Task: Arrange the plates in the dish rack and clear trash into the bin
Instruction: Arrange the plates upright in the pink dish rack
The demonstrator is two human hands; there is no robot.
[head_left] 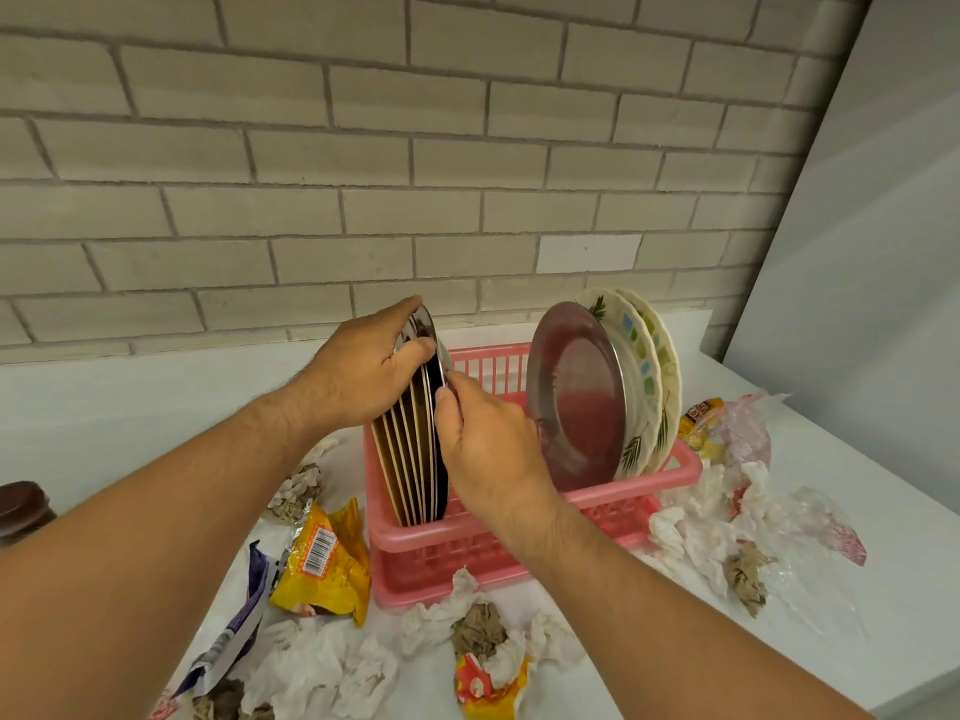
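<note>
A pink plastic dish rack [613,504] stands on the white counter. At its left end several thin plates [410,454] stand on edge in a tight stack. My left hand [363,366] grips the top rims of that stack. My right hand [483,444] pinches the rim of the rightmost plate of the stack. At the rack's right end a steel plate [576,397] leans against two white patterned plates [644,376]. Crumpled tissues [322,667], a yellow snack wrapper [324,558] and a purple wrapper [234,631] lie in front of the rack.
More tissues and clear plastic [769,517] lie to the right of the rack, with a yellow packet [701,423] behind them. A dark brown jar lid [23,509] shows at the left edge. A brick wall [363,174] backs the counter. No bin is in view.
</note>
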